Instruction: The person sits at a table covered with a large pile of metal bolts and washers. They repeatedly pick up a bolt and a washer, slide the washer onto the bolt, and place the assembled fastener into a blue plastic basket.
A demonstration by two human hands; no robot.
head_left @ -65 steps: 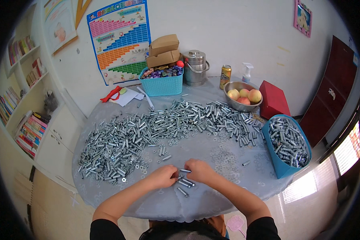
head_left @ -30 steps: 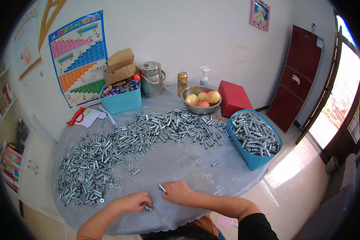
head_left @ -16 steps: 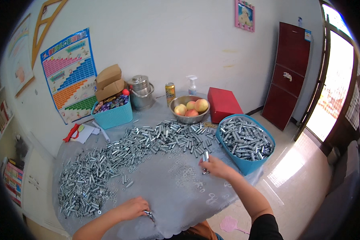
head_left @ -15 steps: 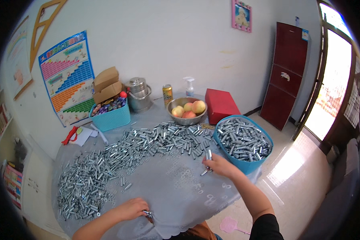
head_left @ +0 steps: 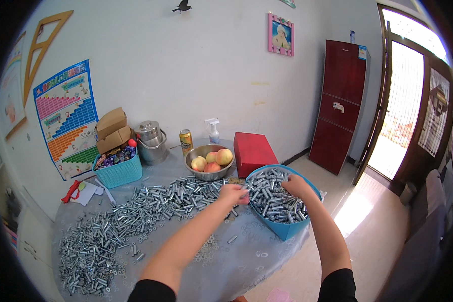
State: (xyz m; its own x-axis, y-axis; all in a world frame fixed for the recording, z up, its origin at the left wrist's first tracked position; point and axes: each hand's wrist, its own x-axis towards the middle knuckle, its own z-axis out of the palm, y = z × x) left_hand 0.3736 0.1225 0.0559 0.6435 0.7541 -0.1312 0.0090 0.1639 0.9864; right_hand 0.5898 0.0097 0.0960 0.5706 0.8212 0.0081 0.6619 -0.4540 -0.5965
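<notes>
My left hand (head_left: 231,194), right hand (head_left: 298,186): can't tell either grip | bin (head_left: 283,231) heaped | tubes (head_left: 273,202) may spill if I nudge them

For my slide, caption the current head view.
Right hand over metal tubes in a blue bin, left hand close beside it.

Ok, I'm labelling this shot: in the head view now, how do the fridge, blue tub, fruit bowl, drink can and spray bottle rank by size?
Largest to smallest:
Fridge
Blue tub
Fruit bowl
Drink can and spray bottle: too alike to rank
</notes>
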